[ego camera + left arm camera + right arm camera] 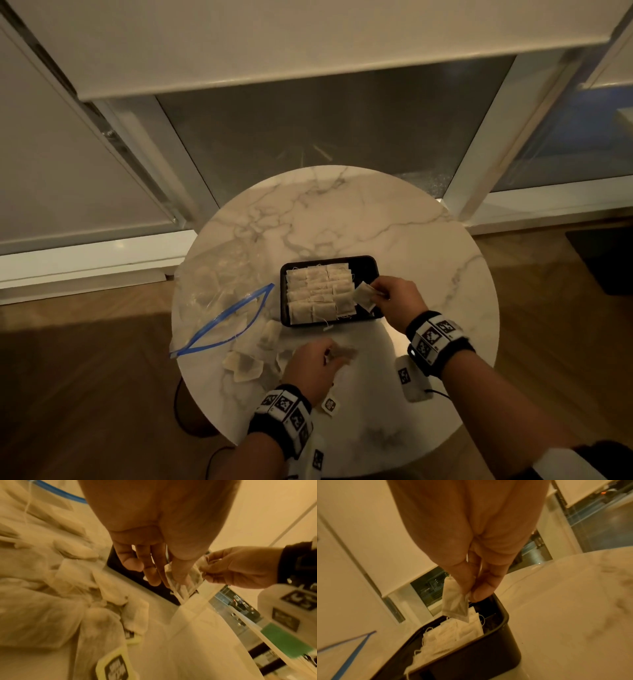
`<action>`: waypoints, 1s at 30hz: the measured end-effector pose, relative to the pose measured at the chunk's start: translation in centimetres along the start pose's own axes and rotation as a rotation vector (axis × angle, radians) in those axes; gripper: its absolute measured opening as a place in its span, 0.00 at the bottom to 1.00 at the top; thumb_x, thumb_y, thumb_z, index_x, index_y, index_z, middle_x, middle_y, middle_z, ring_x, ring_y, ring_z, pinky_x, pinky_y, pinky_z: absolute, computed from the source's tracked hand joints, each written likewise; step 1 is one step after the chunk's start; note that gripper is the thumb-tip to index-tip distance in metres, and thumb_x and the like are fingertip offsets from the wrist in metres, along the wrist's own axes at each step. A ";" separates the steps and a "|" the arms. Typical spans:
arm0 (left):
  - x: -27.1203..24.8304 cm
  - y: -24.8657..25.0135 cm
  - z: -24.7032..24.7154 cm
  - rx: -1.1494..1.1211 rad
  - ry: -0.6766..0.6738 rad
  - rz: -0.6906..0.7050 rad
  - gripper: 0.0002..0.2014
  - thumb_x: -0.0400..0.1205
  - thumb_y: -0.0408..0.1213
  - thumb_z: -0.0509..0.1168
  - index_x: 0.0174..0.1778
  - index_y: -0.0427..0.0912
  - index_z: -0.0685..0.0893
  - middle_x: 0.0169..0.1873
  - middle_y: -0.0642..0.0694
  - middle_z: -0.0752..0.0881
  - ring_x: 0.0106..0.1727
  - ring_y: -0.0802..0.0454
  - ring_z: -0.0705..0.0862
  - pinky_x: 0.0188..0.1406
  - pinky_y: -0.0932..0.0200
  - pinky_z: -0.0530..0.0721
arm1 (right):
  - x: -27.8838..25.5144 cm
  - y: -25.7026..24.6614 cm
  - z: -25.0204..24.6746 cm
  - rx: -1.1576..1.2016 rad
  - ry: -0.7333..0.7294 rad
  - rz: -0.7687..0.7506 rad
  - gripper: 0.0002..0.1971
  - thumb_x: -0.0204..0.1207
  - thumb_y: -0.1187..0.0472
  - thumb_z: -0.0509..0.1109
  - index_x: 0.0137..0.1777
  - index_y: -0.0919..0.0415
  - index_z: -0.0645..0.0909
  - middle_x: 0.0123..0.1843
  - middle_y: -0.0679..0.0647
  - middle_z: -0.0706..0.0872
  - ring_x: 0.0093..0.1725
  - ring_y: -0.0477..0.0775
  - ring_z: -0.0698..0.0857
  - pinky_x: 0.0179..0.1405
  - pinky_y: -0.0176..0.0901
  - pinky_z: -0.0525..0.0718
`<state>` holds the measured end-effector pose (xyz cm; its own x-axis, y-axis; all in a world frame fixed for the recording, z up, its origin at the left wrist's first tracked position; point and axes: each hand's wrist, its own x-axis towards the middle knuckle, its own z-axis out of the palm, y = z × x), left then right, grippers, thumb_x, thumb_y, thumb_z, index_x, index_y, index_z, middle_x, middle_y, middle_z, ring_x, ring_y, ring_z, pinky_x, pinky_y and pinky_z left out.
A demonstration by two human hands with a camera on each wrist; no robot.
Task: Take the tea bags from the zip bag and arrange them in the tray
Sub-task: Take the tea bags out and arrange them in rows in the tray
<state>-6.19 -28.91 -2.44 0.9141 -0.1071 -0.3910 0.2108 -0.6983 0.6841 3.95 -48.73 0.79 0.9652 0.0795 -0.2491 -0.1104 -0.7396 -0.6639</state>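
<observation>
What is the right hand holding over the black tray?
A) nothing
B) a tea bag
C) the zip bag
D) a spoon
B: the right hand pinches a tea bag between thumb and fingers, just above the black tray already lined with tea bags.

Round marble table [394, 219], black tray [371, 265], zip bag [219, 291] (clear), loose tea bags [243, 366]

Likely a home living room or apartment, dim warm light falling on a small round marble table [342, 219], wood floor [85, 377] spreading around it, tall windows [325, 137] with white frames and roller blinds [274, 41] hanging partway down, night showing outside
</observation>
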 end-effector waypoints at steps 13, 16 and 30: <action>-0.7 -2.0 -3.5 -0.097 0.234 -0.006 0.06 0.85 0.47 0.66 0.47 0.51 0.86 0.39 0.56 0.88 0.41 0.61 0.85 0.43 0.61 0.84 | 5.5 -2.9 2.8 -0.555 -0.371 -0.017 0.16 0.75 0.71 0.67 0.61 0.60 0.84 0.58 0.60 0.87 0.55 0.60 0.86 0.54 0.46 0.85; -1.0 -1.9 -4.1 -0.105 0.242 -0.018 0.05 0.85 0.47 0.66 0.47 0.54 0.86 0.39 0.57 0.88 0.42 0.62 0.85 0.42 0.66 0.81 | 6.2 -3.1 3.4 -0.558 -0.399 0.022 0.15 0.78 0.69 0.66 0.63 0.64 0.83 0.60 0.60 0.86 0.58 0.61 0.85 0.57 0.45 0.83; -0.8 -1.8 -5.5 -0.084 0.300 -0.053 0.06 0.86 0.48 0.65 0.43 0.57 0.82 0.36 0.58 0.85 0.39 0.64 0.83 0.37 0.68 0.75 | 6.9 -2.4 5.3 -0.622 -0.392 -0.049 0.11 0.76 0.63 0.69 0.56 0.56 0.85 0.56 0.58 0.87 0.52 0.60 0.87 0.54 0.48 0.87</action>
<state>-5.39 -23.67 0.00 0.9599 0.1500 -0.2367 0.2770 -0.6348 0.7213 9.57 -42.87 -3.07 0.7971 0.2688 -0.5407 0.1978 -0.9623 -0.1868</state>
